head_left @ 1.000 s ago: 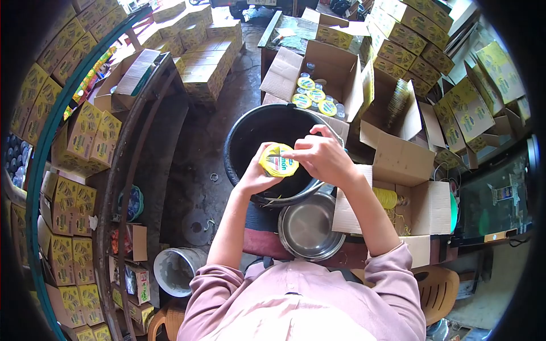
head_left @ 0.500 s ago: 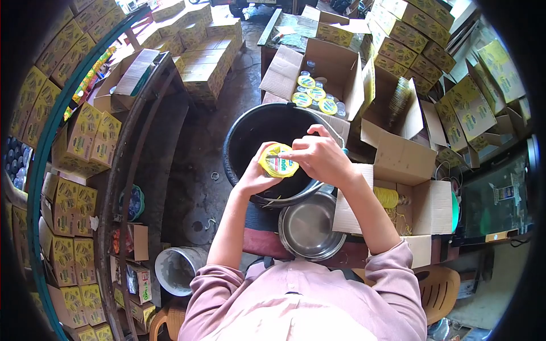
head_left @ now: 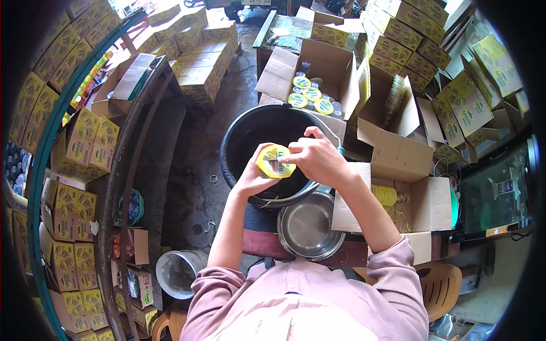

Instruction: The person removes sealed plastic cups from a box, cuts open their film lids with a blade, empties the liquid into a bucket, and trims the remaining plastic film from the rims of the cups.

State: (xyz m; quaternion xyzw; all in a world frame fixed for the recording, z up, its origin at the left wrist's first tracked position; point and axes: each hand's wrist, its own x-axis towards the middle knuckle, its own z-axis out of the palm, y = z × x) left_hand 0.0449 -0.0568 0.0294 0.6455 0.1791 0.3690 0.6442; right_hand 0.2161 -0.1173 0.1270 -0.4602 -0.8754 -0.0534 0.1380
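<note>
Head camera, looking down: the left hand is clamped around a yellow-lidded lemon cup, lid upward, over the open mouth of a black bucket. One finger of the right hand meets the lid beside a small dark strip; I cannot tell whether that hand pinches the strip or only touches it, nor whether the strip is a blade.

The bucket is at the dark bench, set back from its maroon near edge. Closer to that edge is a steel bowl, just beside the bucket. Toward the bench's right end lies an open carton holding a ribbed yellow stack. Beyond the bucket, away from the near edge, another open carton holds more lidded cups.

Several things could go wrong. Pressure from the right finger on one side of the lid could tip the cup, and a loosened left grip would likely drop it into the bucket. If the strip is sharp, a skid across the slick lid could bring it against the left fingers. A low elbow or forearm could catch the bowl and push it off the near edge.
</note>
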